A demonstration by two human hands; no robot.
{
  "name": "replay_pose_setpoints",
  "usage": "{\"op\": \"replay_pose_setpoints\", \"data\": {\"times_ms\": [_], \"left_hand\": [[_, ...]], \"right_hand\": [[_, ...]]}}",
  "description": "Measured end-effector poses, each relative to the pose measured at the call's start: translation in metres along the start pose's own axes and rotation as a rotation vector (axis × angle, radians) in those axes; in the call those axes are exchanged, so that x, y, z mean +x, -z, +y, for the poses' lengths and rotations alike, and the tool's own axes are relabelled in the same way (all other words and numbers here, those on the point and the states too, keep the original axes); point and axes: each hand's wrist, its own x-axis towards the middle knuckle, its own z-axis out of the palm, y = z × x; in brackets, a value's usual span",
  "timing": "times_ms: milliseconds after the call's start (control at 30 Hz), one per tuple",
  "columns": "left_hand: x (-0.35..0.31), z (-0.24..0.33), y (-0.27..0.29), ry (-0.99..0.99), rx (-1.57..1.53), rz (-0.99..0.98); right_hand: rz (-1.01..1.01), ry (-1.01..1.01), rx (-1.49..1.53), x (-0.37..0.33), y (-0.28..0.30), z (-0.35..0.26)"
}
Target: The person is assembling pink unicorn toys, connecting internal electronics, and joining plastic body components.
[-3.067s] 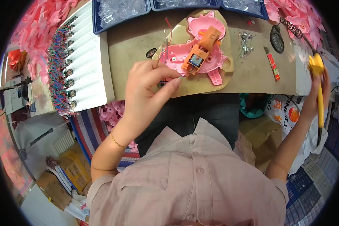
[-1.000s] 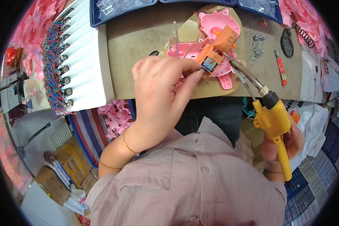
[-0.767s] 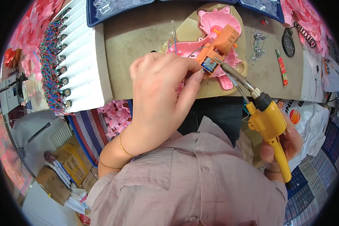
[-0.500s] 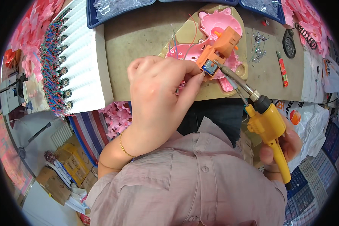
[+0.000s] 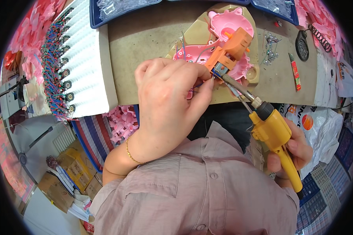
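Note:
My right hand [image 5: 299, 145] is wrapped round the handle of a yellow soldering gun [image 5: 273, 127], whose metal tip slants up to the left. That tip reaches the end of a small silver motor [image 5: 220, 69] set in an orange plastic gearbox [image 5: 238, 44]. Beside it, the thumb and forefinger of my left hand [image 5: 166, 92] are pinched at the motor's end on a thin blue wire [image 5: 215, 74], mostly hidden by the fingers. Underneath, pink toy shell halves [image 5: 228, 22] lie in a tan moulded holder [image 5: 194, 34], with loose wires rising from them.
At left, a white foam tray [image 5: 91, 74] carries several small round parts with coloured wires. Blue bins [image 5: 127, 12] line the back. To the right lie metal bits [image 5: 270, 49], a red-green tube [image 5: 294, 72], a black oval dish [image 5: 301, 46] and a coiled cord [image 5: 319, 38].
The soldering gun has shifted slightly left and down, its tip now lower on the motor's end. My left hand has moved a little right, still pinching.

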Motion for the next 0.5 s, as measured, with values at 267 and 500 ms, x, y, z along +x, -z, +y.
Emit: {"op": "replay_pose_setpoints", "data": {"times_ms": [267,500], "left_hand": [[0.001,-0.001,0.001,-0.012,0.010,-0.014],[0.003,-0.002,0.004,0.005,-0.001,-0.060]], "right_hand": [[-0.007,0.004,0.003,0.003,-0.007,0.000],[-0.007,0.017,0.003,0.000,0.003,-0.003]]}}
